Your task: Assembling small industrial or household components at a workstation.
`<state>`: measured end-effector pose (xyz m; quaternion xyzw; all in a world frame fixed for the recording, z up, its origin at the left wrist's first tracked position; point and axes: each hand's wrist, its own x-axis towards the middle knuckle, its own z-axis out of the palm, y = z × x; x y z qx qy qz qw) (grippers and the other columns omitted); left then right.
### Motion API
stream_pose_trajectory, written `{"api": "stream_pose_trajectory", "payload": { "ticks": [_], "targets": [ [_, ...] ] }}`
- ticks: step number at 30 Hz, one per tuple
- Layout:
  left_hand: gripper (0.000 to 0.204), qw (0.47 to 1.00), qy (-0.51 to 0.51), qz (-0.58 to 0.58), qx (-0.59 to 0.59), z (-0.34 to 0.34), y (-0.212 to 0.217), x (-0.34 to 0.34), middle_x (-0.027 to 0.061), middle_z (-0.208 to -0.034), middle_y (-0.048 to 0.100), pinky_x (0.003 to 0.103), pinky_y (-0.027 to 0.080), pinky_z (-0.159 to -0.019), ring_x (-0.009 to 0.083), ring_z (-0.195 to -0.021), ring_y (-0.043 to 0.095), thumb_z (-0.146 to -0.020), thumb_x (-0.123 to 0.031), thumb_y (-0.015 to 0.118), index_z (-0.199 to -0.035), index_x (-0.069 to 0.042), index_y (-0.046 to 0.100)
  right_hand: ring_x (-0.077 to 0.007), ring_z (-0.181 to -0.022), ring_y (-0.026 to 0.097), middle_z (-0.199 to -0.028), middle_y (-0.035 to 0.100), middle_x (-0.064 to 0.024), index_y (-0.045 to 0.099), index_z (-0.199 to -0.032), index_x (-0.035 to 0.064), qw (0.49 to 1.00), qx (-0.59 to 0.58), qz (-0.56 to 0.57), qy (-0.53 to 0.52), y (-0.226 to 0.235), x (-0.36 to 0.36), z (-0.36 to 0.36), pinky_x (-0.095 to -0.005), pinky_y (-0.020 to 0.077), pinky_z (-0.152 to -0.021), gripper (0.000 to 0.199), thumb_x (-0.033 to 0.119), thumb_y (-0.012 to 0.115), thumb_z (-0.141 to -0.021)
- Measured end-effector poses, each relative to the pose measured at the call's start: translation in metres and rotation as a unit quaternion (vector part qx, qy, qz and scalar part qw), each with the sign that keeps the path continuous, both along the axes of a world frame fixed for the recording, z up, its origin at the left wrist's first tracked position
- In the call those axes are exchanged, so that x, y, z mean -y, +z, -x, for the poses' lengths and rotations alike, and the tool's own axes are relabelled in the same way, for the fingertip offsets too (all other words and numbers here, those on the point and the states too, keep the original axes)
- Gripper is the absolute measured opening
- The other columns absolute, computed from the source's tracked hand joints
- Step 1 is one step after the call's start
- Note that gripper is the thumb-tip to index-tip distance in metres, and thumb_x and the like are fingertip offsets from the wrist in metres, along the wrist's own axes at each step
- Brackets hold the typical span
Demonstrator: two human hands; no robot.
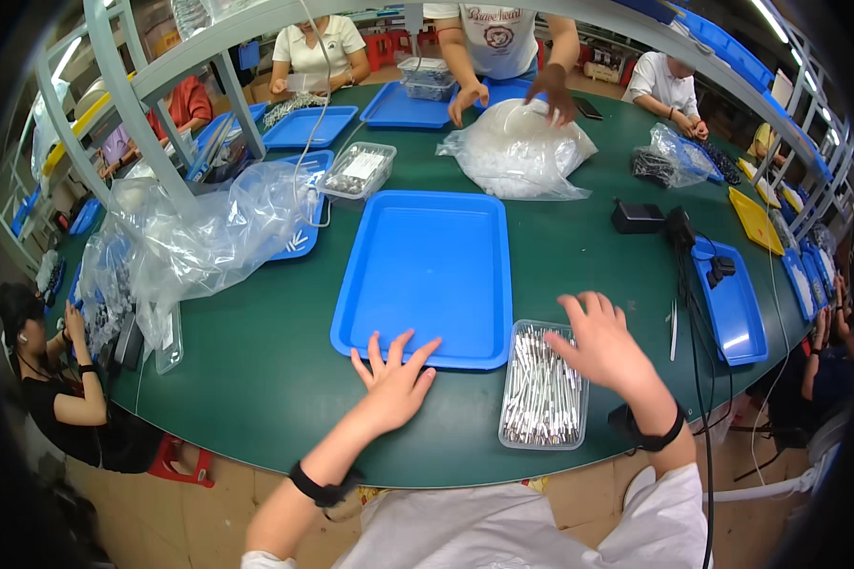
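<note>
A shallow blue tray (430, 270) lies in front of me on the green table, with nothing in it. My left hand (395, 384) is spread at the tray's near edge, fingertips over or on its rim. Right of the tray stands a clear plastic box (506, 431) packed with many thin, white-and-silver rod-like pieces (543, 389). Over the box's upper right corner is my right hand (605, 343), its fingers apart and nothing visible in them. Whether it touches the pieces I cannot tell. Black bands circle both wrists.
A lidded clear box (360, 171) and large clear plastic bags (218, 228) are on the left. Across the table, a person's hands are at a full white bag (517, 152). To the right lie a black adapter (638, 217), tweezers (674, 330), black cables and another blue tray (736, 322).
</note>
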<state>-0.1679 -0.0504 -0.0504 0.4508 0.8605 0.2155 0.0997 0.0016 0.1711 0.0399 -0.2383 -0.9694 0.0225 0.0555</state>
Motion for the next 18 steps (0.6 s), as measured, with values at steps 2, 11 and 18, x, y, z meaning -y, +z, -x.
{"api": "stream_pose_trajectory", "payload": {
  "ticks": [2,11,18],
  "targets": [
    [0.043,0.998,-0.042,0.037,0.037,0.01,0.007,-0.004,0.0139,-0.142,0.024,0.069,-0.007,-0.096,0.0488,-0.13,0.007,-0.09,-0.034,0.046,-0.133,-0.034,0.039,-0.0383,-0.102,0.05,-0.106,0.052,-0.0236,0.046,-0.119,0.0,0.995,-0.019,-0.09,-0.027,-0.033,-0.001,-0.024,-0.0505,0.0362,-0.088,0.051,0.039,0.052,-0.087],
    [0.048,0.978,-0.071,0.139,0.142,0.037,0.019,-0.048,0.0138,-0.149,0.014,0.064,-0.015,-0.098,0.048,-0.133,-0.005,-0.089,-0.048,0.04,-0.135,-0.036,0.036,-0.0374,-0.086,0.054,-0.092,0.054,-0.0249,0.045,-0.096,-0.0034,0.951,-0.103,0.275,-0.099,-0.046,-0.02,-0.023,-0.0392,0.0432,-0.075,0.044,0.04,0.049,-0.091],
    [0.051,0.97,-0.069,0.16,0.168,0.04,0.024,-0.074,0.0121,-0.151,0.008,0.064,-0.016,-0.098,0.0445,-0.135,-0.008,-0.088,-0.051,0.039,-0.136,-0.035,0.036,-0.029,-0.076,0.056,-0.08,0.055,-0.0199,0.049,-0.092,-0.0026,0.921,-0.216,0.311,-0.094,-0.059,-0.039,-0.037,-0.0364,0.0421,-0.07,0.027,0.024,0.043,-0.094]
  ]
}}
